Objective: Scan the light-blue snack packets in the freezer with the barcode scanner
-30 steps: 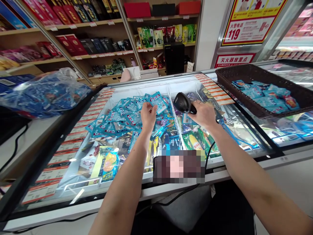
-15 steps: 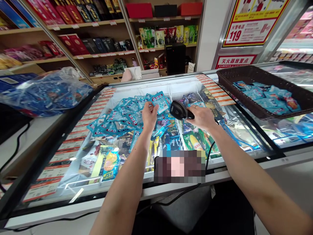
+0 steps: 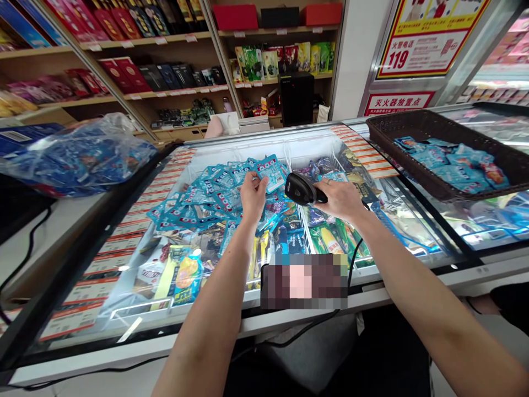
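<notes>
A blue snack packet [image 3: 270, 172] with a barcode is pinched by its left edge in my left hand [image 3: 253, 196]. In my right hand [image 3: 341, 198] is a black barcode scanner [image 3: 301, 189], its head turned toward the packet and a small gap away from it. Another blue packet [image 3: 336, 177] shows just behind my right fingers. Many similar packets [image 3: 210, 193] lie in a loose pile on the freezer's glass top [image 3: 140, 264], to the left of my left hand. Part of the scanner's grip is hidden by my right fingers.
A dark woven basket [image 3: 413, 118] with blue packets stands at the right. On the left lies a clear plastic bag [image 3: 119, 146] of blue packets. A pixelated dark rectangle [image 3: 303, 281] sits at the freezer's front edge, near the black cable [image 3: 351, 264]. Stocked shelves [image 3: 165, 94] line the back.
The scanner has shifted very slightly left, toward the packet. My left hand holds nearly still. Part of another person's arm or leg and dark clothing has come into view at the right edge.
</notes>
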### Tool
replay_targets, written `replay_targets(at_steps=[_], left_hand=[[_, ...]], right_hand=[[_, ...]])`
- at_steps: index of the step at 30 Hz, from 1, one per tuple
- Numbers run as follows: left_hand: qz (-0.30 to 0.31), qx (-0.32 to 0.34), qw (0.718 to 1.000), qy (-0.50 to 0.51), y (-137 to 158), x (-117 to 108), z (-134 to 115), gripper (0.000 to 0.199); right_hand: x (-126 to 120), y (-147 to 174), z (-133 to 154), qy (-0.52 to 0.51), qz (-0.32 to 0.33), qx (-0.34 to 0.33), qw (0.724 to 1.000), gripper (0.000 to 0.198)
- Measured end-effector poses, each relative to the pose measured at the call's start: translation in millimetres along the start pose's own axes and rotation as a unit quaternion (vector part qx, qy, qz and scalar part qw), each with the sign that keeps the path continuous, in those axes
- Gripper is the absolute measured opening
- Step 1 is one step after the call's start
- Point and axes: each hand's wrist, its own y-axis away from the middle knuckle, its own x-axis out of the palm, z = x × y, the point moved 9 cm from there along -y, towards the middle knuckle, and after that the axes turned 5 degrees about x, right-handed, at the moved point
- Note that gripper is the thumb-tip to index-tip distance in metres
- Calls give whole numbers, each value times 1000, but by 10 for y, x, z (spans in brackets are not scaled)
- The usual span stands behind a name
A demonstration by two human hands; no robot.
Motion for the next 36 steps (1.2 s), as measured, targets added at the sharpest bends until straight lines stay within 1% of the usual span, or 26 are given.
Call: replay_targets(at_steps=[8,18,24,30,33,36], left_hand=[[-1,-7,1000,2,13,-2,-7,34],[4,-5,1000,-10,10,0,-8,34],[2,-7,1000,-9,13,-6,-29,31],[0,-9,1000,-13,12,-2,-16,27],[3,-7,1000,-18,-8,2,-17,25],[-9,7,999,-46,-55,-63,-81,24]], right_hand=[[15,4,10,-3,1,-9,1000,32],[13,9,10,-5,0,-5,1000,30],[19,0,4,-9,18,2,1000,33],[8,0,7,-10,8,2,1000,32],[-3,-1,-24,-11,-1,14,1000,32],[-42,-8,-105,-10,-22,48,999,32]])
